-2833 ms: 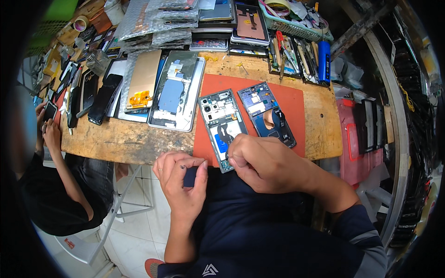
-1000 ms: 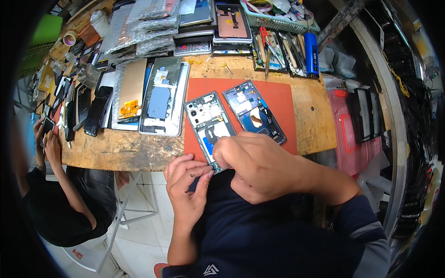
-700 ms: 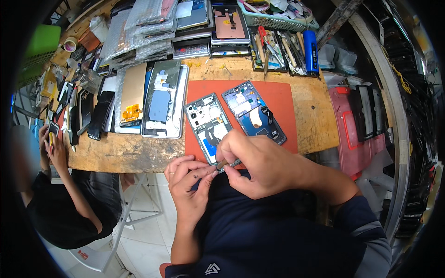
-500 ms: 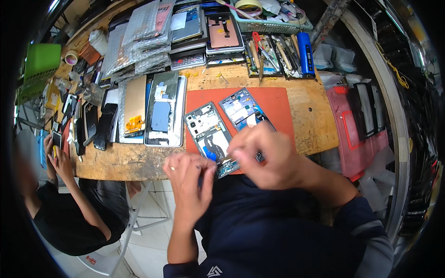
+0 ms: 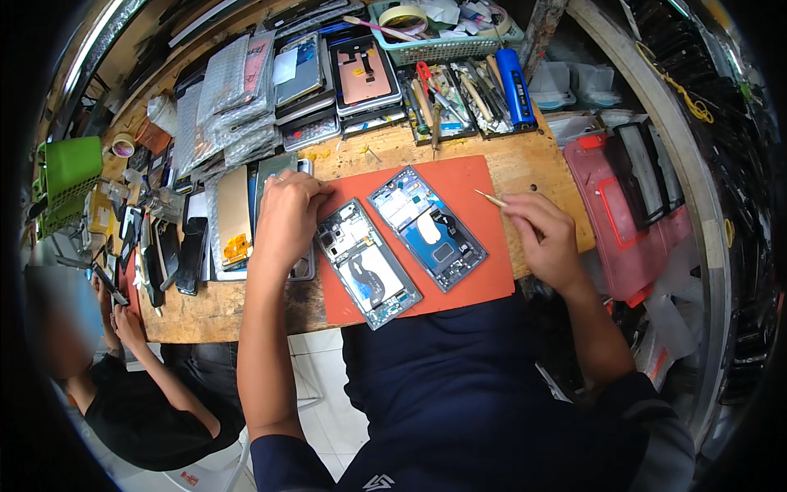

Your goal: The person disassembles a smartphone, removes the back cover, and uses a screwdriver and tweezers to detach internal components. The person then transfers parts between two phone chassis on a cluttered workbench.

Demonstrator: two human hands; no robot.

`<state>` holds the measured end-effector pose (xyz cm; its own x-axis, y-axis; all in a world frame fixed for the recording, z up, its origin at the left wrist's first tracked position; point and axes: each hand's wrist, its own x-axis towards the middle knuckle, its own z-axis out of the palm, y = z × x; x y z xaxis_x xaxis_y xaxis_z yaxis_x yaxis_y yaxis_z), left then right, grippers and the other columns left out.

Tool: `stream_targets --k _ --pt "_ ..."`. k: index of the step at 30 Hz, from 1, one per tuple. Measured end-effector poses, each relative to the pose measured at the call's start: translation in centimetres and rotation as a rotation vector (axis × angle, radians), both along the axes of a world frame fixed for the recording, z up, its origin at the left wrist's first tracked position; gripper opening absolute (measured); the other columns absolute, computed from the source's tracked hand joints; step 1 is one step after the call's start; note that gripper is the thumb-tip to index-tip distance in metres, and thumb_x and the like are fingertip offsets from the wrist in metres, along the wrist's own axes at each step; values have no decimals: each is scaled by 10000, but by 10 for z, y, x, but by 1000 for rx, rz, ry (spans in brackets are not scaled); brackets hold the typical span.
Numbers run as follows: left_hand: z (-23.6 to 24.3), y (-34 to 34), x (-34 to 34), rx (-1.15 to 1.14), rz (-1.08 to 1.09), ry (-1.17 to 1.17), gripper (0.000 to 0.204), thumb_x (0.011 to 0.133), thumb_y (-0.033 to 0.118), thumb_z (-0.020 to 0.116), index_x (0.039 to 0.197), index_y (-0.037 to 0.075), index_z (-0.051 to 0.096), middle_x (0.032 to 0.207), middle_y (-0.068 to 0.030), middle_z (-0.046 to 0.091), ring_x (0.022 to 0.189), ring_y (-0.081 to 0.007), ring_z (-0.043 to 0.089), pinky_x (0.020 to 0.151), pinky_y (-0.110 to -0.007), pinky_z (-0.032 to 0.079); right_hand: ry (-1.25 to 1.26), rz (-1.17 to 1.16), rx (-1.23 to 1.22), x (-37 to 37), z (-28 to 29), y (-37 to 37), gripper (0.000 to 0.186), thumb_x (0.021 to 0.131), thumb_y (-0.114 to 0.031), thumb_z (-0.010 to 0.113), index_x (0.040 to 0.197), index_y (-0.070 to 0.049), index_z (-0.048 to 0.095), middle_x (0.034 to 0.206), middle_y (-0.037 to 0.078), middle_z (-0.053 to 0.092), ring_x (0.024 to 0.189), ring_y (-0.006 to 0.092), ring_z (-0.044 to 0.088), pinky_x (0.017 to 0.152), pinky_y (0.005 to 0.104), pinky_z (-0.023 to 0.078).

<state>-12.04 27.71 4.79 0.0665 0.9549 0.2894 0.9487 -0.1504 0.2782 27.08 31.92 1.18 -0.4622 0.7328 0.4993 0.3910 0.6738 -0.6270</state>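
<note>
Two opened phone frames lie on an orange work mat [image 5: 459,176] on a wooden bench. The left frame [image 5: 367,262] shows a blue board and grey parts; the right frame [image 5: 426,227] is bluish with a pale oval coil. My left hand [image 5: 287,217] rests palm down on another opened phone [image 5: 305,262] just left of the mat, fingers curled over it. My right hand [image 5: 545,238] sits at the mat's right edge, pinching thin tweezers [image 5: 492,198] whose tip points toward the upper left.
Bagged phone parts [image 5: 238,98] and stacked phones [image 5: 361,78] fill the back of the bench. A tool tray [image 5: 459,98] with a blue cylinder [image 5: 515,86] stands behind the mat. A red case [image 5: 623,213] lies right. Another person [image 5: 123,385] sits at the lower left, handling a phone.
My hands have parted from the bench's front edge. The left moved up onto the phone left of the mat; the right swung out to the mat's right edge with the tweezers.
</note>
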Motion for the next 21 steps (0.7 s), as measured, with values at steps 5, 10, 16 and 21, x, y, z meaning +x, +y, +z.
stream_targets --k 5,10,16,21 --pt "-8 -12 4 443 74 -96 62 937 -9 721 985 15 752 960 -159 743 891 -375 670 844 -460 498 -121 -14 53 -8 2 -4 228 855 108 682 1052 -4 710 1108 149 681 1018 364 638 887 444 534" --pt "-4 -88 43 430 248 -166 55 978 -64 614 989 -12 630 934 -197 654 874 -376 624 839 -459 486 -147 -25 96 -5 7 2 233 860 56 723 1080 -17 702 1127 154 656 1054 354 620 918 442 522" --pt "-37 -160 108 510 471 -468 162 968 -107 585 1079 10 595 1086 -184 654 1058 -372 632 1018 -466 462 -6 -32 -74 -17 24 56 170 951 -5 713 1115 38 716 929 123 700 779 223 687 706 344 549" --pt "-54 -200 93 317 404 -329 127 1019 34 643 909 17 583 839 -113 616 893 -307 583 911 -440 430 1 -106 -137 -40 52 133 159 971 -56 676 1074 47 740 919 221 777 814 335 790 752 426 612"
